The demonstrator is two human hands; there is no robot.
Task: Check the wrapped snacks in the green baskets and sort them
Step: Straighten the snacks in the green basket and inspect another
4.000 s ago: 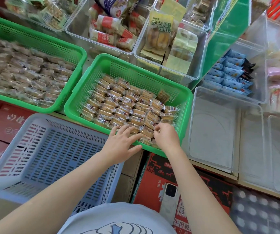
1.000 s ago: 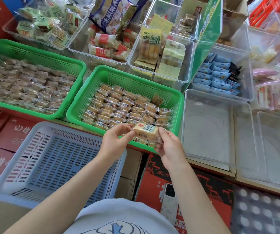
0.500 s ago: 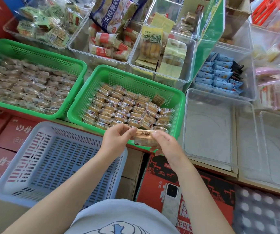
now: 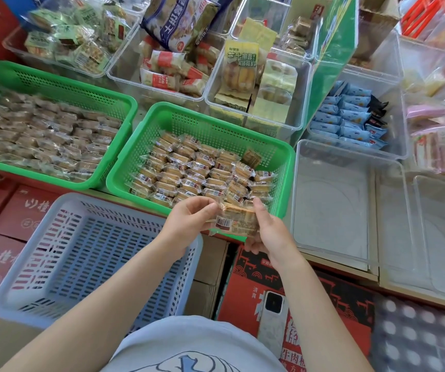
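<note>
Two green baskets hold several clear-wrapped tan snacks: one at the left [image 4: 90,98], one in the middle [image 4: 283,157]. Over the middle basket's near rim I hold one wrapped snack [image 4: 236,221] with its barcode side facing up. My left hand [image 4: 189,224] pinches the snack's left end with thumb and fingers. My right hand [image 4: 269,234] grips its right end. More wrapped snacks [image 4: 202,170] fill the middle basket in rows.
An empty pale blue basket [image 4: 28,264] sits at the lower left on red cartons. Empty clear bins [image 4: 331,200] stand to the right. Clear bins of other packaged snacks [image 4: 259,76] line the back. A phone [image 4: 273,320] lies on a red box below.
Four seconds ago both hands reached among the snacks in the middle basket. They lifted one snack out and have turned it over, so the barcode side now faces up.
</note>
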